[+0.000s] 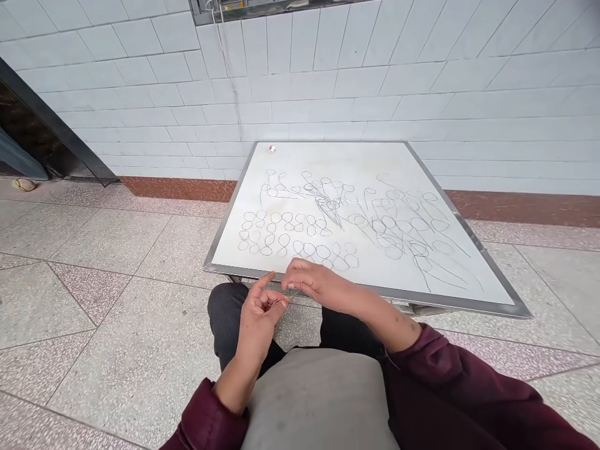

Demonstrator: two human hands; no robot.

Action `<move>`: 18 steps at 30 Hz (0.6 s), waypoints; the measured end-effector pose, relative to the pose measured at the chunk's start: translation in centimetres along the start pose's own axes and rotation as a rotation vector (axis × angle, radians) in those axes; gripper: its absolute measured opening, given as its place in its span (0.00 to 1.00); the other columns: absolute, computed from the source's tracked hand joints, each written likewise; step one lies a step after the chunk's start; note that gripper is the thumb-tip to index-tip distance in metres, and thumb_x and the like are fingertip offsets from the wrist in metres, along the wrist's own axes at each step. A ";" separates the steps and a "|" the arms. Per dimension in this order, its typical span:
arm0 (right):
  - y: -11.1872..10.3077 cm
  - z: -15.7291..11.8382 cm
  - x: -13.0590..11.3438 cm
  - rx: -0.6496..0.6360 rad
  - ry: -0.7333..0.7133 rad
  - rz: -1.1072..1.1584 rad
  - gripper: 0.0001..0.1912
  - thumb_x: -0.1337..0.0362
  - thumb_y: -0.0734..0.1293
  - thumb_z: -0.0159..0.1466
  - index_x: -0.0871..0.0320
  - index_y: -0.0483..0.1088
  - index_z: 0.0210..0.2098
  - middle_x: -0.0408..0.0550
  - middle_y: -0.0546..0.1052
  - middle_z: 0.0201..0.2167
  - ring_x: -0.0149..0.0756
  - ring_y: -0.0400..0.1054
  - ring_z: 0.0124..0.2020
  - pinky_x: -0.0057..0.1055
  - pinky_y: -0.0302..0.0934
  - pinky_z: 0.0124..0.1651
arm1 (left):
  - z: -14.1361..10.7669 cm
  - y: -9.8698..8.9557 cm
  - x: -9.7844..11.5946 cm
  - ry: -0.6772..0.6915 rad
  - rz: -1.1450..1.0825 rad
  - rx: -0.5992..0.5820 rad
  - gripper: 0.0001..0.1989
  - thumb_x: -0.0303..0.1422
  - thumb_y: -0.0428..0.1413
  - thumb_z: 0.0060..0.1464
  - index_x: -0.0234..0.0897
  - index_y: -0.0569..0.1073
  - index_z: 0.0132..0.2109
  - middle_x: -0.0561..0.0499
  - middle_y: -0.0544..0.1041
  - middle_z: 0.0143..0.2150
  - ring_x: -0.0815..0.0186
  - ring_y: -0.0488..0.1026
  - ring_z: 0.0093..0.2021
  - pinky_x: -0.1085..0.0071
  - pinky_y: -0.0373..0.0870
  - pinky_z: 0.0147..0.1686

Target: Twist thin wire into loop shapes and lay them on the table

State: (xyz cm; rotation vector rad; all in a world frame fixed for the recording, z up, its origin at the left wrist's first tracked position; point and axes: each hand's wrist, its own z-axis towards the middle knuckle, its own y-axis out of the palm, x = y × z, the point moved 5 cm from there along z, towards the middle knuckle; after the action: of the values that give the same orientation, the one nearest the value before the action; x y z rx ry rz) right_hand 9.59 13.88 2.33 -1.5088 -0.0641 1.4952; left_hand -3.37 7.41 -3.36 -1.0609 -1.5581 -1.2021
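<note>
The left hand (257, 307) and right hand (310, 282) met just off the table's (225, 220) near edge, at about 6 o'clock from the wire loops (300, 234) laid out on its white top, fingers pinched nearly shut on a thin wire strand (280, 301) stretched between them. Bending it cleanly probably called for close-set pinches and a slow roll of the wrist.

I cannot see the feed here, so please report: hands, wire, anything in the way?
Both hands, left hand and right hand, pinch a thin wire before the table edge. Wire loops lie on the table. Nothing blocks.
</note>
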 end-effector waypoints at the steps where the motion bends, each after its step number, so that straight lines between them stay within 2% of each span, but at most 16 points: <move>1: 0.0 0.0 0.0 0.005 -0.002 0.010 0.12 0.74 0.57 0.66 0.56 0.70 0.39 0.45 0.64 0.35 0.29 0.60 0.32 0.26 0.57 0.34 | 0.0 0.0 0.0 0.001 -0.007 0.000 0.28 0.30 0.62 0.49 0.39 0.65 0.58 0.54 0.75 0.31 0.70 0.69 0.32 0.72 0.63 0.38; 6: 0.4 0.0 0.3 -0.007 0.036 0.054 0.12 0.75 0.57 0.63 0.56 0.69 0.38 0.45 0.62 0.36 0.29 0.59 0.31 0.26 0.57 0.32 | -0.1 -0.3 0.0 -0.014 -0.024 0.006 0.28 0.31 0.63 0.49 0.40 0.67 0.57 0.55 0.76 0.31 0.71 0.68 0.31 0.73 0.62 0.36; 11: 0.5 -0.1 0.3 -0.032 0.110 0.076 0.09 0.70 0.58 0.65 0.54 0.68 0.39 0.44 0.64 0.37 0.28 0.58 0.28 0.26 0.58 0.31 | -0.1 -0.2 0.2 -0.010 -0.041 -0.016 0.27 0.31 0.62 0.50 0.41 0.67 0.57 0.55 0.76 0.31 0.69 0.70 0.34 0.72 0.63 0.39; 15: 0.8 -0.1 0.2 -0.053 0.081 0.032 0.10 0.70 0.59 0.65 0.53 0.69 0.40 0.44 0.64 0.38 0.27 0.58 0.28 0.26 0.56 0.29 | -0.2 -0.1 0.2 -0.013 -0.044 -0.030 0.25 0.32 0.61 0.52 0.40 0.67 0.57 0.55 0.74 0.29 0.70 0.69 0.32 0.73 0.61 0.35; 18: 1.1 0.1 0.4 0.026 0.033 0.003 0.09 0.69 0.58 0.66 0.54 0.69 0.41 0.45 0.65 0.38 0.29 0.60 0.30 0.26 0.59 0.32 | -0.2 -0.2 0.3 0.002 -0.031 -0.014 0.26 0.32 0.61 0.51 0.40 0.66 0.58 0.56 0.74 0.28 0.72 0.67 0.30 0.74 0.60 0.33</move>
State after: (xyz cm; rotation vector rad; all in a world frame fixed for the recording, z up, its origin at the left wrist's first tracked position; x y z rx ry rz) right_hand 8.95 13.59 1.36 -1.5127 -0.0223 1.4679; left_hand -3.66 7.23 -3.10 -1.0477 -1.5721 -1.2369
